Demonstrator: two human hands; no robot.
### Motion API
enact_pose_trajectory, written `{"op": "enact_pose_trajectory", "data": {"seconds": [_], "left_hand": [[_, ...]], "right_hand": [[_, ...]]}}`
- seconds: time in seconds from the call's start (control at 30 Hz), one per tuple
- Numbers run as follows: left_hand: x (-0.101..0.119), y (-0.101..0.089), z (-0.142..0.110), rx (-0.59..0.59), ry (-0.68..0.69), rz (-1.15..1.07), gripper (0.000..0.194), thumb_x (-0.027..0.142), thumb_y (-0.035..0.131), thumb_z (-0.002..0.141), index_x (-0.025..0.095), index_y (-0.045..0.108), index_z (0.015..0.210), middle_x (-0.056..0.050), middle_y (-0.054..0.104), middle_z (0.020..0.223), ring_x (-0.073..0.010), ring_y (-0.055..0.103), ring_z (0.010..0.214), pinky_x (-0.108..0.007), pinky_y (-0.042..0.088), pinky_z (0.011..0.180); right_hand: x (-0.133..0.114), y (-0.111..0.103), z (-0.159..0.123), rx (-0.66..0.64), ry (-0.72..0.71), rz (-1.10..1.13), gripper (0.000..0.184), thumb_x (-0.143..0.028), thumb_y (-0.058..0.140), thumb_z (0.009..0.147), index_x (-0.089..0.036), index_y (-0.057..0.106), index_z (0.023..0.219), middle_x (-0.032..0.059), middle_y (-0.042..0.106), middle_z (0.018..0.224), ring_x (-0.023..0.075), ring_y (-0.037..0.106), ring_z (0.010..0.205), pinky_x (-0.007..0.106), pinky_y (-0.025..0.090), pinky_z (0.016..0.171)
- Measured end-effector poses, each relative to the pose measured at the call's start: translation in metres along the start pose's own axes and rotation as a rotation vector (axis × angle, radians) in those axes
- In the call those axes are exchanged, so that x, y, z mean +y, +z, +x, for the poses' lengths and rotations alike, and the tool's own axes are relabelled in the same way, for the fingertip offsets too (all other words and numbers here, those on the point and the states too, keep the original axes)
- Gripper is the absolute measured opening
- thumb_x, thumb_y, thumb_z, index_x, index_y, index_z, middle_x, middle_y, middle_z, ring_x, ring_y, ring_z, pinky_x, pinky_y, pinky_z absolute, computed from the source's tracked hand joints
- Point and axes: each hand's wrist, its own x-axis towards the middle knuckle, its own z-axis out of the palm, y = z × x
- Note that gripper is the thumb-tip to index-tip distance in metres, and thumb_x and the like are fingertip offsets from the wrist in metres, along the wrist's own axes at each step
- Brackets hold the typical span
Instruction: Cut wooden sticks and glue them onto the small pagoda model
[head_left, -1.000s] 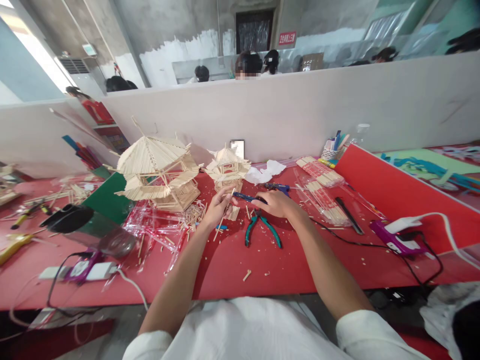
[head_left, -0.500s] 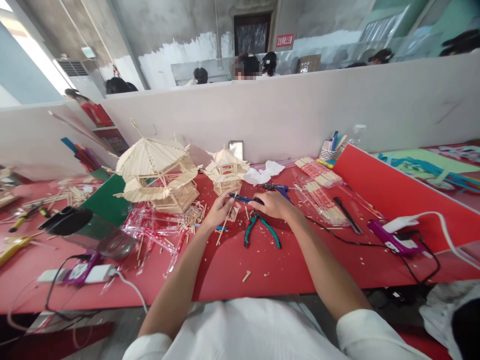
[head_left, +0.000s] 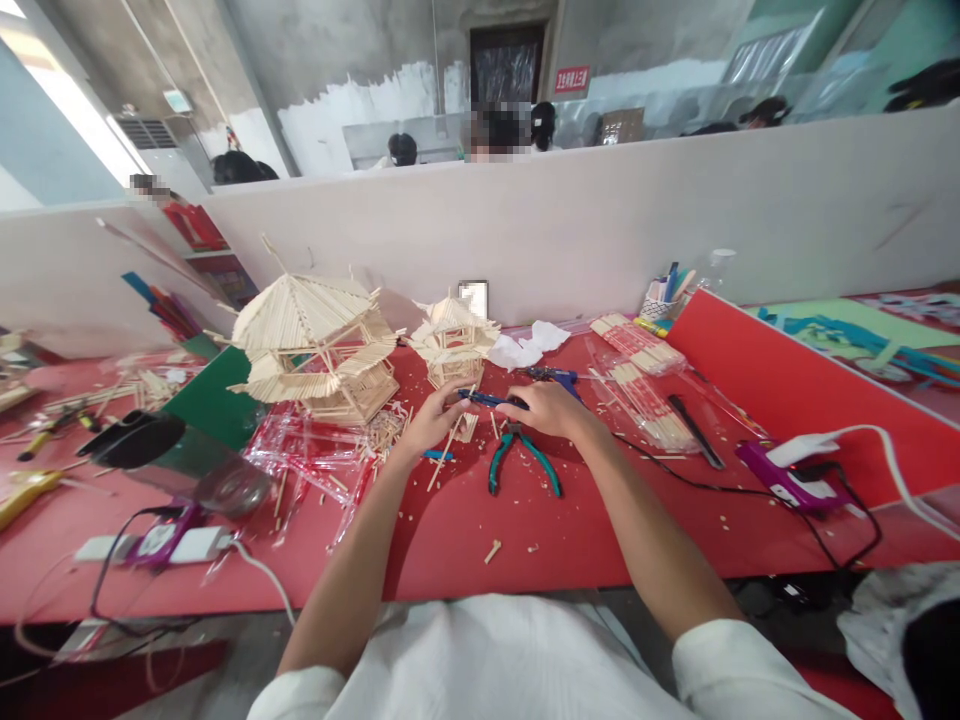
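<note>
My right hand (head_left: 549, 408) is closed around a slim dark blue hand tool (head_left: 484, 398); its exact kind is not clear. The tool's tip reaches to the fingers of my left hand (head_left: 433, 420), which pinch a thin wooden stick (head_left: 445, 455) slanting down toward me. Below my right hand lie teal-handled pliers (head_left: 526, 462), handles spread. A small wooden stick pavilion (head_left: 451, 345) stands just beyond my hands, and a larger one (head_left: 315, 350) stands to the left. Under the stick, a blue object (head_left: 438, 455) lies on the table.
Bundles of sticks (head_left: 652, 400), a glue gun (head_left: 559, 378) and a black pen-like tool (head_left: 696, 432) lie on the right. A red board (head_left: 810, 410) and power strip (head_left: 795, 480) stand farther right. A tipped bottle (head_left: 187, 465) and plastic wrappers (head_left: 300, 460) are left.
The lower end of the wooden stick has swung slightly left, toward my left wrist. Both hands stay in nearly the same place, and the dark blue tool remains in my right hand.
</note>
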Motion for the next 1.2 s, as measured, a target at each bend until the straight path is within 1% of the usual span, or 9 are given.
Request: {"op": "enact_pose_trajectory", "data": {"seconds": [0.17, 0.27, 0.43, 0.5, 0.57, 0.7, 0.77, 1.03, 1.2], "left_hand": [[0.004, -0.002, -0.003, 0.029, 0.033, 0.133, 0.047, 0.039, 0.059, 0.092, 0.023, 0.057, 0.136, -0.012, 0.058, 0.135, -0.0098, 0.061, 0.064, -0.025, 0.057, 0.055], [0.004, -0.002, -0.004, 0.047, 0.064, 0.203, 0.046, 0.037, 0.058, 0.093, 0.022, 0.058, 0.136, -0.013, 0.057, 0.139, -0.0144, 0.066, 0.076, -0.027, 0.058, 0.060], [0.005, -0.004, -0.003, 0.043, 0.123, 0.299, 0.042, 0.031, 0.058, 0.093, 0.020, 0.061, 0.133, -0.013, 0.059, 0.139, -0.0226, 0.065, 0.107, -0.032, 0.058, 0.084], [0.006, -0.005, -0.004, 0.039, 0.114, 0.308, 0.041, 0.028, 0.058, 0.092, 0.020, 0.063, 0.131, -0.013, 0.060, 0.138, -0.0229, 0.066, 0.107, -0.031, 0.058, 0.081], [0.007, -0.004, -0.004, 0.036, 0.096, 0.289, 0.040, 0.028, 0.058, 0.091, 0.019, 0.064, 0.130, -0.013, 0.060, 0.138, -0.0217, 0.068, 0.099, -0.030, 0.059, 0.075], [0.009, -0.003, -0.004, 0.017, 0.063, 0.242, 0.043, 0.026, 0.059, 0.090, 0.019, 0.062, 0.132, -0.013, 0.060, 0.137, -0.0144, 0.068, 0.076, -0.029, 0.059, 0.069], [0.011, -0.002, -0.005, 0.024, 0.057, 0.230, 0.043, 0.025, 0.059, 0.089, 0.018, 0.061, 0.132, -0.013, 0.061, 0.135, -0.0129, 0.067, 0.073, -0.028, 0.059, 0.069], [0.015, 0.000, -0.005, 0.065, 0.047, 0.193, 0.044, 0.028, 0.062, 0.087, 0.017, 0.062, 0.130, -0.013, 0.064, 0.128, -0.0172, 0.068, 0.081, -0.030, 0.060, 0.070], [0.011, -0.003, -0.004, 0.073, 0.086, 0.214, 0.041, 0.030, 0.063, 0.087, 0.016, 0.063, 0.126, -0.013, 0.063, 0.129, -0.0220, 0.067, 0.099, -0.034, 0.058, 0.084]], "right_hand": [[-0.001, 0.000, 0.000, -0.011, -0.001, -0.008, 0.050, -0.060, 0.040, 0.099, -0.019, 0.069, 0.095, 0.0107, 0.076, 0.093, 0.0264, 0.070, 0.091, 0.028, 0.037, 0.071], [-0.001, 0.001, 0.000, -0.013, 0.001, -0.017, 0.051, -0.061, 0.040, 0.099, -0.019, 0.069, 0.094, 0.0106, 0.076, 0.093, 0.0269, 0.070, 0.091, 0.028, 0.037, 0.070], [-0.002, 0.002, 0.001, -0.018, 0.002, -0.026, 0.053, -0.063, 0.040, 0.098, -0.019, 0.070, 0.100, 0.0118, 0.076, 0.096, 0.0285, 0.070, 0.095, 0.029, 0.039, 0.072], [-0.002, 0.003, 0.001, -0.023, 0.006, -0.033, 0.053, -0.063, 0.041, 0.098, -0.019, 0.071, 0.103, 0.0126, 0.076, 0.098, 0.0294, 0.069, 0.097, 0.029, 0.039, 0.073], [-0.003, 0.003, 0.001, -0.028, 0.008, -0.040, 0.054, -0.063, 0.040, 0.098, -0.019, 0.071, 0.103, 0.0129, 0.076, 0.099, 0.0294, 0.069, 0.098, 0.029, 0.040, 0.074], [-0.003, 0.003, 0.001, -0.034, 0.004, -0.045, 0.053, -0.062, 0.040, 0.098, -0.019, 0.071, 0.103, 0.0129, 0.076, 0.100, 0.0289, 0.070, 0.097, 0.029, 0.040, 0.073], [-0.003, 0.002, 0.001, -0.037, 0.005, -0.037, 0.054, -0.063, 0.040, 0.098, -0.020, 0.071, 0.103, 0.0126, 0.076, 0.100, 0.0290, 0.070, 0.097, 0.029, 0.040, 0.073], [-0.004, 0.001, 0.000, -0.024, 0.001, -0.030, 0.053, -0.064, 0.040, 0.098, -0.020, 0.069, 0.102, 0.0114, 0.076, 0.097, 0.0286, 0.069, 0.097, 0.029, 0.038, 0.073], [-0.007, -0.002, 0.000, -0.026, -0.008, -0.025, 0.051, -0.062, 0.040, 0.098, -0.020, 0.068, 0.096, 0.0103, 0.075, 0.094, 0.0265, 0.069, 0.091, 0.028, 0.036, 0.070]]}}
